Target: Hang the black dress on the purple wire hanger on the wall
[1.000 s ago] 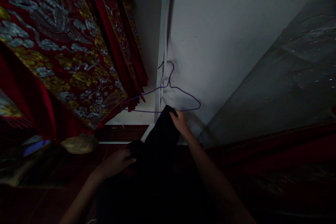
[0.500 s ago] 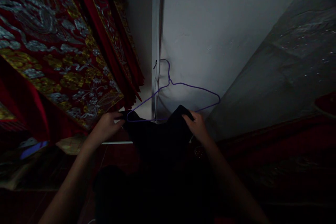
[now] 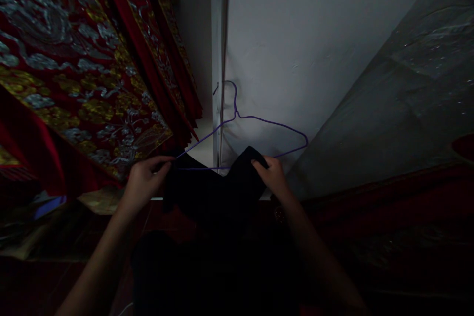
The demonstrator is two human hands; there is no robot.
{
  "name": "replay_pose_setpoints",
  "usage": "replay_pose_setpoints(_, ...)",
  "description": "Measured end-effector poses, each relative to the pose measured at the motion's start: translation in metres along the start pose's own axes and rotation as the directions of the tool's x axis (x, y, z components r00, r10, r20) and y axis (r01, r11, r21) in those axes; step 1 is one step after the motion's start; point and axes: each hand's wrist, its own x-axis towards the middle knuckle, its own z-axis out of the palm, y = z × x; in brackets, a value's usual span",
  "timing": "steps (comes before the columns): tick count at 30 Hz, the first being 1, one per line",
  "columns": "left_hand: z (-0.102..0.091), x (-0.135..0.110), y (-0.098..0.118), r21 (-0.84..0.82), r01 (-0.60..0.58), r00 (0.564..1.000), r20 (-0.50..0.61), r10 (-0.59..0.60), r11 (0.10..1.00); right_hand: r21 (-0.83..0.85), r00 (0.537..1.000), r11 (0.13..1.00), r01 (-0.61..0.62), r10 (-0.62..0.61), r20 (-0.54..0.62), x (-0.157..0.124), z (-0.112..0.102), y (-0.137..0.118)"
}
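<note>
A thin purple hanger (image 3: pixel 259 118) is upright against the pale wall, its hook beside a small dark nail (image 3: pixel 215 89). A black garment (image 3: pixel 211 192) droops over the lower left part of the hanger; its exact kind is lost in the dark. At the hanger's left end, my left hand (image 3: pixel 146 182) pinches the garment, which covers that corner. My right hand (image 3: pixel 273 176) grips a peaked fold of the same cloth, in front of the hanger's bottom bar and short of its right end.
Red cloth embroidered in gold and silver (image 3: pixel 99 74) hangs at the left. A pale vertical post (image 3: pixel 217 34) runs beside the wall (image 3: pixel 314 24). Translucent plastic sheeting (image 3: pixel 400 89) slopes down at the right, above dark red fabric (image 3: pixel 418 197). Below is a dark reddish tiled floor (image 3: pixel 151 222).
My left hand has drawn the garment's left side up over the hanger's left corner, which was bare before. The right hand keeps its hold, almost in place.
</note>
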Motion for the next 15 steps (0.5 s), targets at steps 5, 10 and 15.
replay_pose_setpoints(5, 0.007, 0.02, 0.023, 0.029, -0.211, 0.967, -0.143, 0.213, 0.977, 0.021, 1.0, 1.0, -0.021, 0.021, -0.013, -0.012, 0.008, -0.002)
replay_pose_setpoints(10, 0.038, 0.04, 0.056, -0.018, -0.388, 0.92, 0.05, 0.389, 0.921, 0.053, 1.0, 0.998, 0.021, -0.022, 0.019, -0.019, 0.023, -0.003)
replay_pose_setpoints(15, 0.054, 0.057, 0.04, -0.048, -0.402, 0.913, 0.058, 0.405, 0.914, 0.027, 0.997, 0.996, 0.083, -0.083, -0.005, -0.027, 0.016, -0.007)
